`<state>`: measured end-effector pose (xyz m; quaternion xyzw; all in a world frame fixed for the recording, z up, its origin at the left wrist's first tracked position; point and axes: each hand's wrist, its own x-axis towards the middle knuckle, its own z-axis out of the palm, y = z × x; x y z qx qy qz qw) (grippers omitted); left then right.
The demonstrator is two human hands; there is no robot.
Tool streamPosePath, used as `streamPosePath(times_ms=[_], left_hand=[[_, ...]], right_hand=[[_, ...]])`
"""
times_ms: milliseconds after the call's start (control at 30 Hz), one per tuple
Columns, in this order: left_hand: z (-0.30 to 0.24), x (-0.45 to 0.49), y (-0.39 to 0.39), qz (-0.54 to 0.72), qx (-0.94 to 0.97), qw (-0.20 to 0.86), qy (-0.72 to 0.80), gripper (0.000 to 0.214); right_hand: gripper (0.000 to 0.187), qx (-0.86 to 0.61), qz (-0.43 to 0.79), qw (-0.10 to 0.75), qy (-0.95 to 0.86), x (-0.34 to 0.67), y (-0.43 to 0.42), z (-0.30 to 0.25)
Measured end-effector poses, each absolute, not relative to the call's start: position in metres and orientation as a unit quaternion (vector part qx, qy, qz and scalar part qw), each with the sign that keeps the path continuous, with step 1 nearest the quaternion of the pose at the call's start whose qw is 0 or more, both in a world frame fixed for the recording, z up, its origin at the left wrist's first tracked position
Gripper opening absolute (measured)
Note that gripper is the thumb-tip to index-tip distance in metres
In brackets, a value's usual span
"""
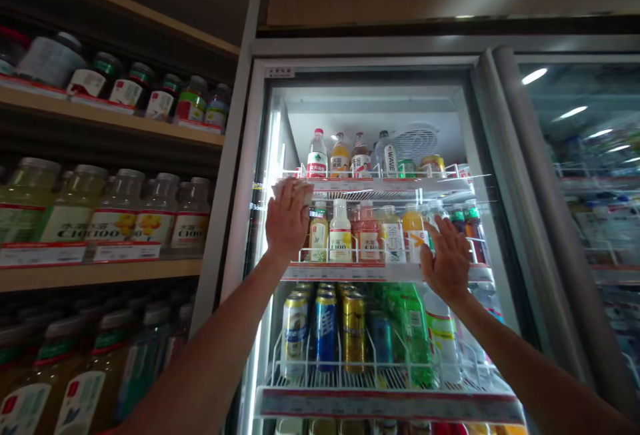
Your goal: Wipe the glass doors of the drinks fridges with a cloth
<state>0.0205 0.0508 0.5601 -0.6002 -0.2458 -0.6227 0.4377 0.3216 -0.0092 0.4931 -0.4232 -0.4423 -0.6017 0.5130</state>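
My left hand (287, 220) is raised against the glass door (360, 78) of a lit drinks fridge. A pale, crumpled cloth (306, 188) shows under its fingers, held flat to the glass at about the height of the top shelf. Lower and to the right, my right hand (447, 258) is at the same glass with its fingers spread and nothing in it. Whether its palm fully touches the pane I cannot tell. Behind the glass, near the right hand, stands a bottle of orange drink (413, 225).
Beer cans (326, 328) and a large green bottle (413, 328) fill the lower fridge shelf. A thick grey door handle (525, 175) runs down the right side, beside a second glass door (595, 128). On the left, wooden shelves (170, 268) hold many bottles.
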Motion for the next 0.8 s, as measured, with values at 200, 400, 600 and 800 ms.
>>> streamPosePath(times_ms=[200,400,600,800], left_hand=[[0.522,0.049,0.048,-0.515,-0.693,0.483,-0.149,0.043],[0.522,0.011,0.053,-0.611,-0.604,0.446,-0.252,0.044],[0.482,0.024,0.046,-0.517,-0.682,0.494,-0.153,0.048],[0.493,-0.007,0.052,-0.599,-0.606,0.458,-0.253,0.046]], right_hand=[[0.042,-0.421,-0.593,0.523,-0.444,0.322,-0.008,0.493],[0.041,-0.423,-0.6,0.519,-0.439,0.322,-0.009,0.494],[0.042,-0.434,-0.583,0.525,-0.443,0.321,-0.01,0.494],[0.041,-0.436,-0.589,0.517,-0.441,0.32,-0.011,0.494]])
